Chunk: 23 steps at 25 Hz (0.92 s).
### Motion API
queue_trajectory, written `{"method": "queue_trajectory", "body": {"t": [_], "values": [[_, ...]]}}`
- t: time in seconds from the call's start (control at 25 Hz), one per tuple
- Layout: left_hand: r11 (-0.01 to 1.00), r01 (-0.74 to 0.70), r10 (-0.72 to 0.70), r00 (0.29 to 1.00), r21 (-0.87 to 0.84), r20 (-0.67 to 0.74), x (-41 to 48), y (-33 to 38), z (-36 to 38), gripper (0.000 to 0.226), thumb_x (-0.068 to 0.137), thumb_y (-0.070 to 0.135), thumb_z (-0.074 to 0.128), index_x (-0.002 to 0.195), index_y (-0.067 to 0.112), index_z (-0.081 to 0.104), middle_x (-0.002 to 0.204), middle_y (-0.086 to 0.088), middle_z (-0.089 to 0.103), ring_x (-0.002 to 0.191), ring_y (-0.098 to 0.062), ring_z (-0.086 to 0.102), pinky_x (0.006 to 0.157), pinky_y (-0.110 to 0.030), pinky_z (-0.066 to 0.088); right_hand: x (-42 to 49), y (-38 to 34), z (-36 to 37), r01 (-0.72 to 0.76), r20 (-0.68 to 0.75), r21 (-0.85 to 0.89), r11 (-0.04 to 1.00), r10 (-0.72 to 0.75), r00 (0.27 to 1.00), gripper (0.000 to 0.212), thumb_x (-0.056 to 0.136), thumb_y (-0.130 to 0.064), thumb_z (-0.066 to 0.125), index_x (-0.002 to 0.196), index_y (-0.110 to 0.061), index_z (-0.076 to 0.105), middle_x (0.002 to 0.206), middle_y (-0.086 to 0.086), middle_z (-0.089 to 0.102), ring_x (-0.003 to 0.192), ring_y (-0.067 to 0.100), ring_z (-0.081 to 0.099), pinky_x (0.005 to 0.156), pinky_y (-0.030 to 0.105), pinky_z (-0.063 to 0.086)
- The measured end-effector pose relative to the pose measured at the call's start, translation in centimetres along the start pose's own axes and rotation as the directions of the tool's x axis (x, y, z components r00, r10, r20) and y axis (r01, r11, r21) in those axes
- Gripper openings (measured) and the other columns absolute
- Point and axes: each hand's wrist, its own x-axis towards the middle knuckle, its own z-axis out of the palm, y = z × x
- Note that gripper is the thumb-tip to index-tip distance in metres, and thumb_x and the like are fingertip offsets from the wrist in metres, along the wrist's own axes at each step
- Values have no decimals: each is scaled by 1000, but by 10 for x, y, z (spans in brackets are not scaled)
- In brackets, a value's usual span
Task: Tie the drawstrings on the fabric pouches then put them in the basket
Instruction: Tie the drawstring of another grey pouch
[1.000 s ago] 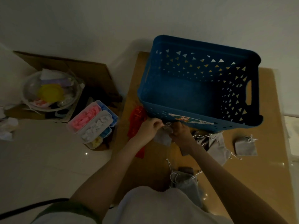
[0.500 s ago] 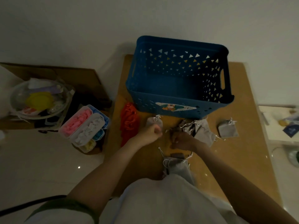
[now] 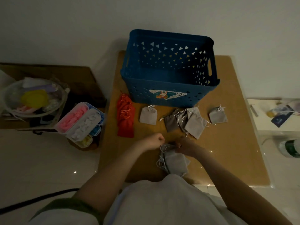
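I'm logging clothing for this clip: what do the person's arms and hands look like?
Both forearms are bare down to the left hand and right hand; no glove, watch or ring shows in the dim light. The left arm's short sleeve is whitish, edged with a dark green band. No right sleeve is in view. The shirt is pale too.

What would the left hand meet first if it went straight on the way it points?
Probably the grey pouch pile before the basket: the left hand points forward and to the right, seemingly clearing the right hand. Height is unclear.
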Motion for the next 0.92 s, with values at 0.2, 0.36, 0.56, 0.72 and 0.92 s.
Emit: {"method": "queue_trajectory", "body": {"t": [0.2, 0.36, 0.56, 0.72, 0.92], "values": [[997, 67, -66, 998, -46, 12, -6, 2, 6, 27, 101, 23, 40, 122, 13, 53, 105, -6, 57, 93, -18, 54, 79, -31, 48, -3, 10, 12, -82, 2, -34, 996, 82, 997, 41, 90, -36, 59, 125, -16, 52, 137, 6, 44, 132, 27, 35, 105, 43, 28], [912, 177, -197, 980, -370, -18, -11, 10, 11, 31, 102, 26, 41, 126, 8, 45, 108, -8, 53, 97, -20, 54, 86, -34, 50, -4, 15, 10, -38, -79, 115, 993, 47, 996, 30, 92, -33, 58, 119, -19, 60, 130, 4, 51, 127, 26, 42, 105, 42, 34], [823, 273, -368, 924, -498, -101, -17, 26, 12, 48, 99, 53, 27, 90, 13, 51, 79, -3, 49, 68, -12, 47, 69, -24, 47, -12, 14, -24, 151, -220, 574, 805, -26, 975, 15, 89, -9, 61, 103, -12, 58, 98, 9, 60, 93, 24, 56, 82, 39, 47], [703, 28, -259, 940, -711, -220, -20, 48, -6, 50, 98, 54, 26, 77, 16, 50, 69, 1, 45, 65, -11, 44, 65, -23, 37, -16, 8, -61, 231, -317, 659, 716, -15, 948, 13, 87, -8, 63, 84, -17, 53, 82, 2, 55, 78, 17, 50, 70, 31, 42], [813, -260, 13, 903, -521, -430, -22, 55, -29, 25, 101, 29, 43, 106, 18, 64, 96, 9, 59, 93, -7, 55, 71, -17, 40, -16, -1, -92, 298, -334, 757, 581, -47, 941, 18, 90, -4, 59, 79, -17, 55, 80, 0, 57, 76, 14, 51, 69, 25, 41]]}}
